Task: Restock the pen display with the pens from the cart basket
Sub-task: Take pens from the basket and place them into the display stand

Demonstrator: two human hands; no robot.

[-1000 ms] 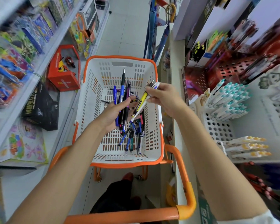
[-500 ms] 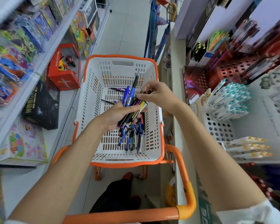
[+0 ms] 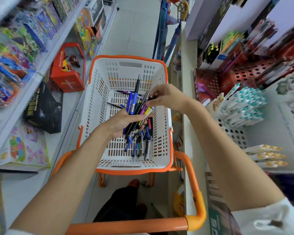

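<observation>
A white cart basket with an orange rim (image 3: pixel 98 102) stands in front of me. Several loose pens (image 3: pixel 143 145) lie on its floor at the near right. My left hand (image 3: pixel 120 122) hovers over the basket, closed around a bundle of pens (image 3: pixel 134 100) that fan up and away from me. My right hand (image 3: pixel 165 97) is just right of the bundle, its fingertips pinching the upper ends of the pens there. The pen display (image 3: pixel 244 106) sits on the right shelf: white perforated racks holding teal-capped pens, with yellow-tipped pens (image 3: pixel 265 156) lower down.
An orange cart handle (image 3: pixel 192 197) curves around at the bottom right. Toy boxes fill the left shelves, among them a red box (image 3: pixel 68 72) and a black box (image 3: pixel 44 109). A red perforated pen rack (image 3: pixel 244 75) stands behind the white display. My shoe (image 3: pixel 134 183) shows below the basket.
My right hand brought the yellow pen to the left hand's bundle and now pinches the bundle's top. The bundle has tilted from upright toward the right.
</observation>
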